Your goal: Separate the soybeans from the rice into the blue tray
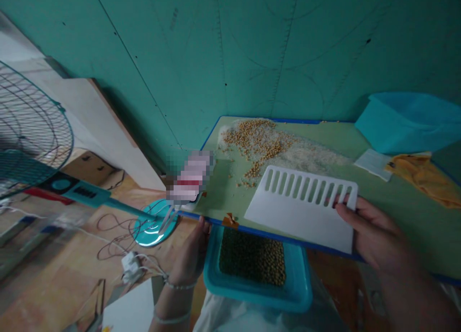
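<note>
My right hand (374,236) is closed on the right end of a white slotted plastic scraper (298,209), which lies flat on the green table (396,197) near its front edge. My left hand (190,257) grips the left rim of a teal tray (259,293) held just below the table's blue front edge; the tray holds a layer of soybeans (254,257). Farther back on the table lies a pile of soybeans (257,142) mixed with white rice (309,154).
A teal plastic bin (410,121) stands at the back right, with a white card (372,163) and an orange cloth (425,176) beside it. A standing fan (32,130) with a teal base (153,224) and loose cables sits on the floor at left. A teal wall rises behind.
</note>
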`<state>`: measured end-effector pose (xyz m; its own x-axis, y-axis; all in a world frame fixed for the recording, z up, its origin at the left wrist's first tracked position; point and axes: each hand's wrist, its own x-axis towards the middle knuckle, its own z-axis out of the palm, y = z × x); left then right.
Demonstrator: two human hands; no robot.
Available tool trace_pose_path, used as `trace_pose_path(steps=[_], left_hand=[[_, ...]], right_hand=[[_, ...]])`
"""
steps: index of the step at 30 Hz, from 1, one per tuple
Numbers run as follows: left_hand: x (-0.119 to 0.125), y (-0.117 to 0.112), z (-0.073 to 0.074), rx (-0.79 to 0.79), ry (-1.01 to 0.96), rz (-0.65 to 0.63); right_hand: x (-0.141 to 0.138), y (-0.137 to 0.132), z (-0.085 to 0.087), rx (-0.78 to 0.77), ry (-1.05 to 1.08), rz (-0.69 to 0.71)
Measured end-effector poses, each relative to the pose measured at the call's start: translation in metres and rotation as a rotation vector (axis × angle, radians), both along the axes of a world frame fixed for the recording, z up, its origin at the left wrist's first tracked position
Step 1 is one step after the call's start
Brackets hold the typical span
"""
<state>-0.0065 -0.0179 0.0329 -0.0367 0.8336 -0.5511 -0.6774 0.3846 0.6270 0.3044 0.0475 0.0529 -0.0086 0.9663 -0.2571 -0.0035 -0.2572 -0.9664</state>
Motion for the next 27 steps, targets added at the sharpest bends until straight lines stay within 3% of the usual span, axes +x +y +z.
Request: trace_pose_path(steps=[8, 15, 19, 23, 27], left_hand=[[0.002, 0.001, -0.003, 0.078, -0.017, 0.045], [0.003, 0.001, 0.001, 0.078, -0.043, 0.097], [0.0, 0.001, -0.005, 0.085, -0.06, 0.122], [-0.003, 0.0, -0.013, 0.04, -0.017, 0.109], [-0.004, 0.0, -0.014, 0.061, -0.023, 0.102]], right_hand=[[-0.037, 0.006, -0.005, 0.045, -0.043, 0.076], [-0.034, 0.0, 0.0, 0.007, -0.077, 0.091], [-0.024, -0.002, 0.006, -0.002, -0.072, 0.094], [-0.014, 0.004, 0.022, 0.028, -0.103, 0.038], [-0.013, 0.019, 0.051, 0.255, -0.172, -0.071]])
